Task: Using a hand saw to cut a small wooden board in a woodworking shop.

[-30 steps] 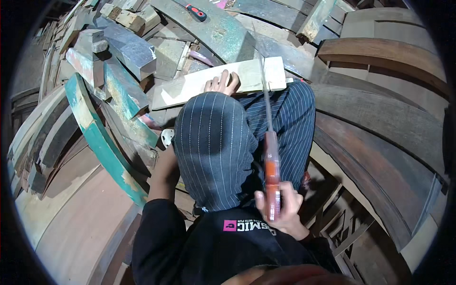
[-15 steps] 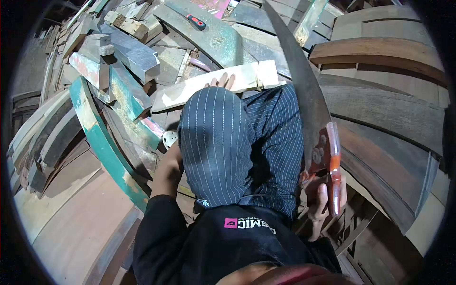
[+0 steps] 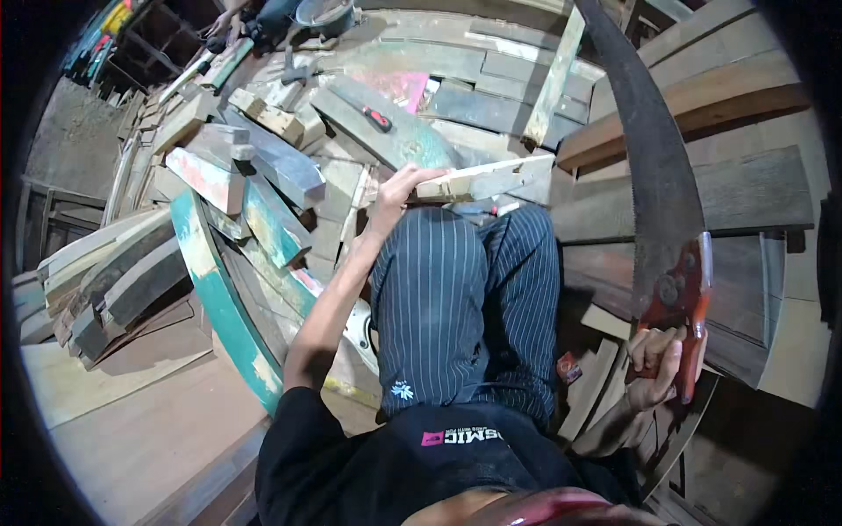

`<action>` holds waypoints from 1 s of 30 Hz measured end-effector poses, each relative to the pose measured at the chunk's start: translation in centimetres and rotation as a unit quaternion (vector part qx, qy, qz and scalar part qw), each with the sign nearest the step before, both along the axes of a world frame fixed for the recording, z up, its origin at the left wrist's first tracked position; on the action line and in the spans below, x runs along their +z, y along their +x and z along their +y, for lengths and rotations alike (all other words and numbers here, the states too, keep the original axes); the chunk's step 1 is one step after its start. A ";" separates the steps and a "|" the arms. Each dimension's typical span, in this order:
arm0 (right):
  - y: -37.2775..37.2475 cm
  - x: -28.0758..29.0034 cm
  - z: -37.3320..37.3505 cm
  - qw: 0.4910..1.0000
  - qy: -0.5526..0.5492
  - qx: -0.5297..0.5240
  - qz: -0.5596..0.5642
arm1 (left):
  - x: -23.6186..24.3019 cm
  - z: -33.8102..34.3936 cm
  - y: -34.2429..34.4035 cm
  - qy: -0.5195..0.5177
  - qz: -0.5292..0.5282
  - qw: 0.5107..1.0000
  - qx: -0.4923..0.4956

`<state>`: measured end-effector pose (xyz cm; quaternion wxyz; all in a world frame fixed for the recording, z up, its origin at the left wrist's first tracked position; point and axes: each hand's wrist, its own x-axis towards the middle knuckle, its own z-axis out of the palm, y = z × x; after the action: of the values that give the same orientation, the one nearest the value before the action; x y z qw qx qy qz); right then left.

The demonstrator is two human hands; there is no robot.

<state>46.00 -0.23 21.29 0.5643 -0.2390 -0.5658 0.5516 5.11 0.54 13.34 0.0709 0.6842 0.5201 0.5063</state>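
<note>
Right hand: we are seeing the right hand (image 3: 658,361) clenching the red-brown handle (image 3: 699,307) of the saw (image 3: 664,167), its fingers curling around the grip.
Saw blade: it is pointing away to the far side, standing clear to the right of the board; we are judging that this is leaving the left hand room.
Left hand: we are finding the left hand (image 3: 401,193) grasping the left end of the pale board (image 3: 495,179), fingers lying over its upper edge, probably to steer it from that end.
Pale board: it is sitting just beyond the striped trousers (image 3: 434,280), tilting so that we are seeing a long side; the knees are probably serving as a near stop.
Farther out: a screwdriver (image 3: 378,120) is lying on a green-tinged plank (image 3: 412,140); a teal curved piece (image 3: 224,298) is leaning on the left, and brown curved beams (image 3: 702,101) are filling the right.
Hidden: the board is covering its own underside, so we are not making out the left thumb or what is supporting the wood; something blue and red is peeping out below it, too small for naming.
Cut off: the saw's tip is running past the upper edge, and another person's hand (image 3: 230,19) is showing dimly at far left.
</note>
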 end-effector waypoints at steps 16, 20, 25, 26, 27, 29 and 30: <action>-2.0 1.3 -3.7 0.981 0.123 -0.143 0.052 | 5.8 8.9 0.9 0.037 -0.070 0.996 -0.033; -1.2 -2.5 -6.6 0.962 0.042 -0.228 -0.147 | 0.7 10.2 2.1 -0.039 -0.100 0.993 -0.055; -0.6 -4.6 -7.3 0.968 -0.002 -0.167 -0.189 | -3.6 9.9 3.1 -0.013 -0.054 0.992 -0.114; -0.6 -4.6 -7.5 0.961 -0.025 -0.185 -0.203 | -4.2 9.7 3.2 -0.009 -0.038 0.994 -0.103; -0.5 -4.5 -7.5 0.965 -0.042 -0.164 -0.198 | -4.8 9.5 3.4 -0.019 -0.040 0.994 -0.101; -0.3 -4.9 -8.1 0.975 -0.089 -0.112 -0.168 | -5.4 9.3 3.2 -0.019 -0.022 0.993 -0.111; -0.1 -5.3 -8.4 0.970 -0.072 -0.130 -0.194 | -5.6 9.3 3.2 -0.003 -0.034 0.992 -0.118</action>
<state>45.89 -8.68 15.94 0.4923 -0.4529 -0.5870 0.4560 8.28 9.79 7.71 0.1496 0.7228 0.4345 0.5162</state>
